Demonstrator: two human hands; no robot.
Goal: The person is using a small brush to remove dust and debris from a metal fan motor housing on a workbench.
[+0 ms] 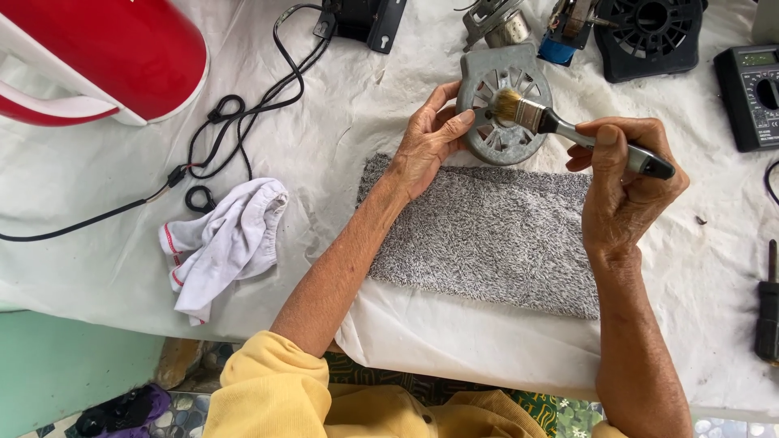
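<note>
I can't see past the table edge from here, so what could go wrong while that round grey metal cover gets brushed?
1. The left hand holds the round grey metal cover only by its rim, above the grey fuzzy mat; it might slip.
2. Dust from the grey-handled paintbrush in the right hand could drift onto the black multimeter nearby.

A table (97, 268) covered in a white sheet (454, 341) carried everything. A grey fuzzy mat (487, 235) lay near its front edge, a crumpled white cloth (227, 239) to the left. Black cables (235, 122) looped toward the far edge beside a red appliance (105, 57) at the far left corner. A black fan housing (649, 36) and a meter (751, 93) sat at the far right, and a dark tool (769, 312) lay at the right edge.
</note>
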